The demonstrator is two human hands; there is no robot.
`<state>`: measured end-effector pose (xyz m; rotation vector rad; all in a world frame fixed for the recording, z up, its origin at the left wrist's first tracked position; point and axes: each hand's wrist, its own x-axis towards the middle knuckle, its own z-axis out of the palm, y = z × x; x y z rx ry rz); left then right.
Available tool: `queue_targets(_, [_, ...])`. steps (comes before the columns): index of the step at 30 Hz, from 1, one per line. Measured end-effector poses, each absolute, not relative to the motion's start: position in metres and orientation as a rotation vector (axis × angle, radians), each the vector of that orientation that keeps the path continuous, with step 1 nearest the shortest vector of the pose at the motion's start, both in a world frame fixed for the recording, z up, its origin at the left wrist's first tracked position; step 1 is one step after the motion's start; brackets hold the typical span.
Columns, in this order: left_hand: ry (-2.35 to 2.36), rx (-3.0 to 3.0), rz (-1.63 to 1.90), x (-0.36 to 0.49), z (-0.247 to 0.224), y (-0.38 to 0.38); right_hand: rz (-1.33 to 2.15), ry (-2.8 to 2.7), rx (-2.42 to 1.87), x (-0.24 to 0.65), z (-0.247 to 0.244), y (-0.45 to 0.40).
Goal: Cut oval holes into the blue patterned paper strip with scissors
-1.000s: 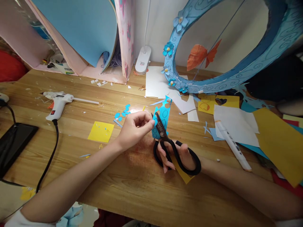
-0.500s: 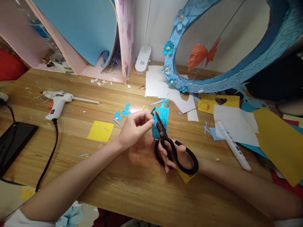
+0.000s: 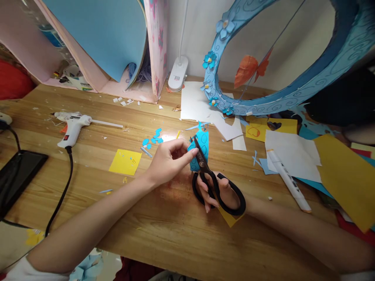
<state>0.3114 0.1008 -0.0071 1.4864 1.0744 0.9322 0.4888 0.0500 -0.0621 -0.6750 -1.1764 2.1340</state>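
My left hand (image 3: 171,160) pinches the left edge of a bright blue paper strip (image 3: 202,140) marked with drawn petal outlines. Its upper end is ragged from cutting. Black-handled scissors (image 3: 201,158) are in my right hand (image 3: 212,193), with fingers and thumb through the loops. The blades, parted slightly, lie at the strip close to my left fingertips. Beneath my right hand a corner of yellow paper (image 3: 230,217) shows. Several small blue cut-out petals (image 3: 154,139) lie on the table beyond my left hand.
A glue gun (image 3: 73,127) with its cord and a dark phone-like slab (image 3: 22,179) lie left. A yellow paper square (image 3: 125,162) is nearer. On the right are a marker (image 3: 288,179) and stacked papers. A blue decorated ring (image 3: 215,70) and pink shelf (image 3: 156,50) stand behind.
My left hand has shifted slightly right with the blue strip, which has turned a little. The scissor blades have closed partly, while my right hand stays nearly in place.
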Motion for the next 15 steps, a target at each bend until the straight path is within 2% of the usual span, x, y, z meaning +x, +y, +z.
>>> queue_targets(8, [1.05,1.311,1.07,0.3112,-0.0051,0.1035,2.129,-1.167,-0.668,0.4914,-0.0685,0.0501])
queue_targets(15, [1.089,1.38,1.112,0.3085,-0.0079,0.1048,2.181,-1.178,-0.609,0.4901,-0.065,0.0489])
